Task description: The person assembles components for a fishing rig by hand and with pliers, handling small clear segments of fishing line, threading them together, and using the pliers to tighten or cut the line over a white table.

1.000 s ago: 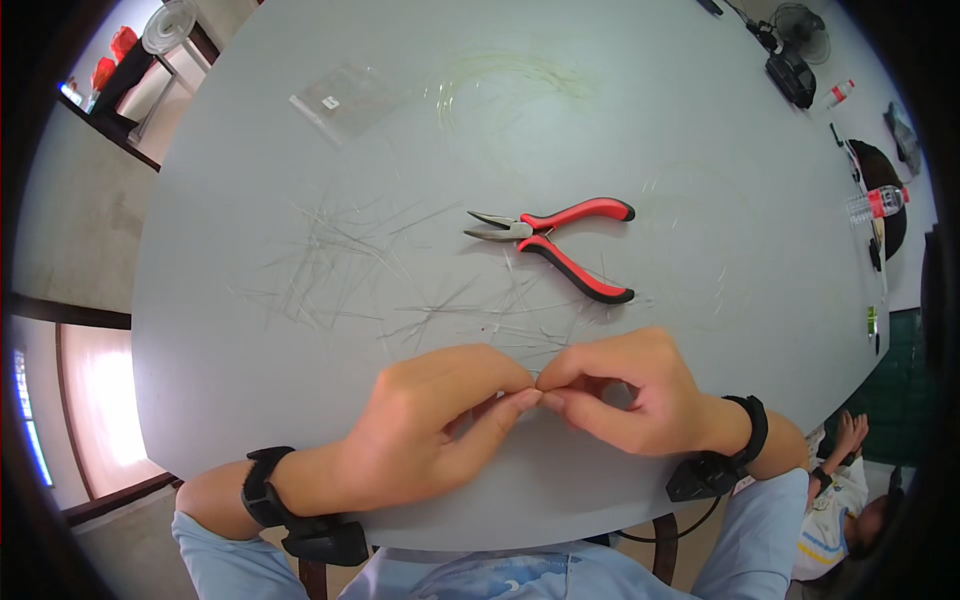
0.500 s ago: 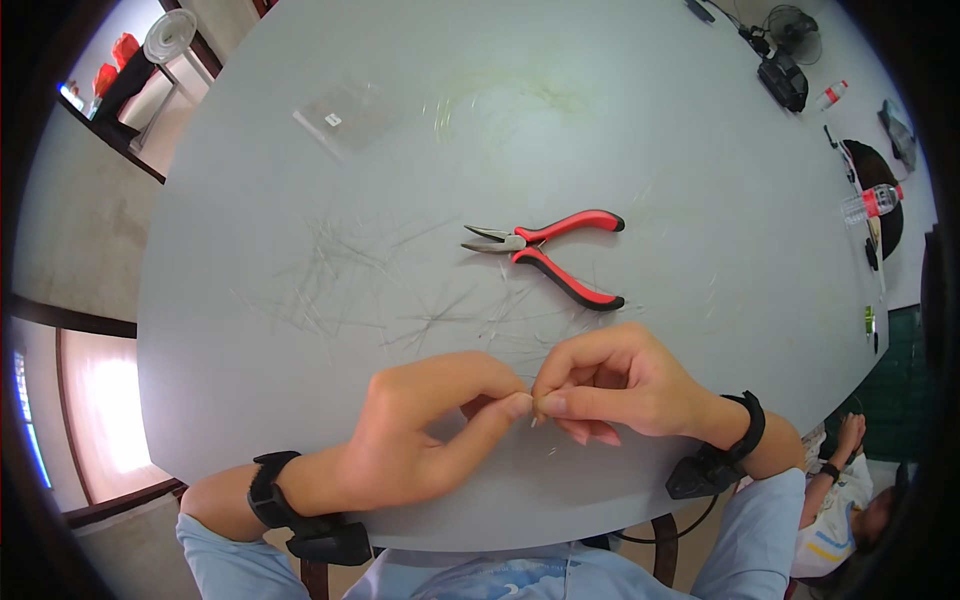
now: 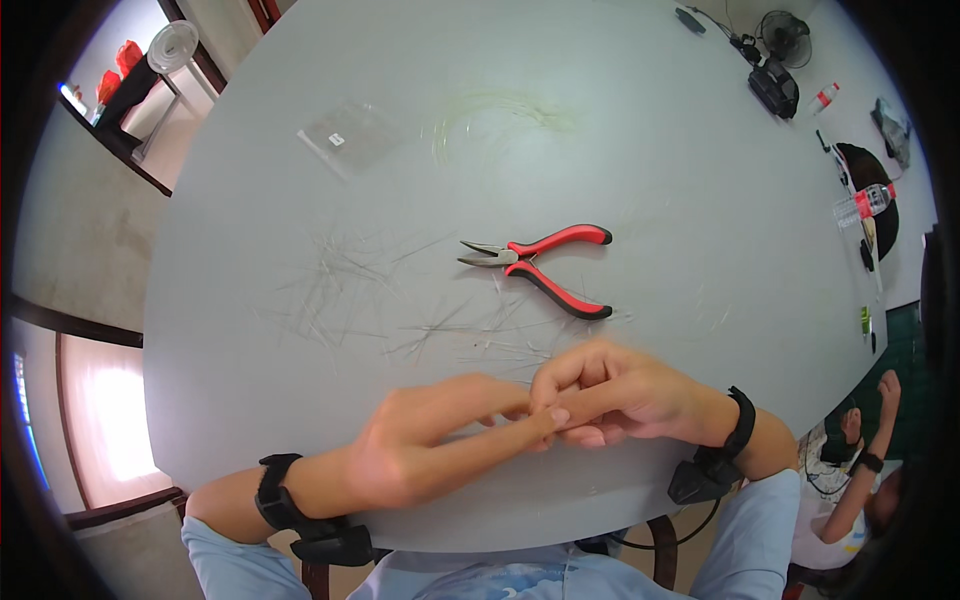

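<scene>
My left hand (image 3: 430,440) and my right hand (image 3: 625,390) meet fingertip to fingertip over the near part of the grey table (image 3: 720,200). The left thumb lies against the tips of the right thumb and forefinger, with the left forefinger just beyond. My right fingers are curled in a closed pinch. Whatever is between the fingertips is hidden. Past the hands lies a pair of bent-nose pliers (image 3: 565,290) with red and black handles, jaws apart and pointing left. Thin wire-like pins (image 3: 430,330) lie scattered between the pliers and my left hand.
More thin pins (image 3: 335,270) are spread left of the pliers. Farther off lie a clear plastic bag (image 3: 350,140) and a loose coil of thin pale line (image 3: 500,110). A water bottle (image 3: 865,205) and a small fan (image 3: 785,38) are at right, where another person's arm (image 3: 870,440) shows.
My left thumb has stretched rightward over the right thumb's tip. The small pale piece seen below the fingertips is now hidden. The view has shifted slightly; the other person's arm has risen.
</scene>
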`<state>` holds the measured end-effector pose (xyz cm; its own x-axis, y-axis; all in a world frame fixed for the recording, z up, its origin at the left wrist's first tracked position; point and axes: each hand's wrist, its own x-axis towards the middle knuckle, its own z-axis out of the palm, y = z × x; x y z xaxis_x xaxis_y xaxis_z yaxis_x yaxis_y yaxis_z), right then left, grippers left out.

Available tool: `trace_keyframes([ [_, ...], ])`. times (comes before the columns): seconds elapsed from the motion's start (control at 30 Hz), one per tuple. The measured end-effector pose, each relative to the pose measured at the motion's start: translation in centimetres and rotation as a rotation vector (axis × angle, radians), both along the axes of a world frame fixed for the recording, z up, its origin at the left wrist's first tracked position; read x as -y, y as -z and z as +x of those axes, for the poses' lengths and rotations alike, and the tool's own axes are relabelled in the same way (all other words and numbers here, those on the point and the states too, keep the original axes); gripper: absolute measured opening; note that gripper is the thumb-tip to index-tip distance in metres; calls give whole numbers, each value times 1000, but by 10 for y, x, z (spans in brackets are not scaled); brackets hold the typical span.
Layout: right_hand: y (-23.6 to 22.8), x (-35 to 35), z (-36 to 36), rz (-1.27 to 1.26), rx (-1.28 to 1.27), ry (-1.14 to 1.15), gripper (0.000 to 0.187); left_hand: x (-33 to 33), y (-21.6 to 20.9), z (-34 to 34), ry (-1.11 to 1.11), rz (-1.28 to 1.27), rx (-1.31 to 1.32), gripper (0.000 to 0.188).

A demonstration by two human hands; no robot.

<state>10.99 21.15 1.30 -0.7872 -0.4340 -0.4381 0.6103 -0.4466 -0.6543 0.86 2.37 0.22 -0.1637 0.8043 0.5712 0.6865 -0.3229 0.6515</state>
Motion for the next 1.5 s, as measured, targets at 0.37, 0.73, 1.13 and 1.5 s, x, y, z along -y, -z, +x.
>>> trace_keyframes([
  [0.37, -2, 5, 4, -191, 16, -91, 12, 5, 0, 6, -30, 51, -19, 16],
  [0.73, -17, -13, -24, 1704, -977, 425, 15, 6, -10, 3, -196, -202, 337, 4],
  [1.13, 1, -27, -47, 1808, -1147, 3, 11, 10, -6, -1, -260, -190, 844, 9],
  [1.5, -43, -26, -29, 1388, -1039, -55, 13, 7, -14, -13, -230, -200, 994, 18],
])
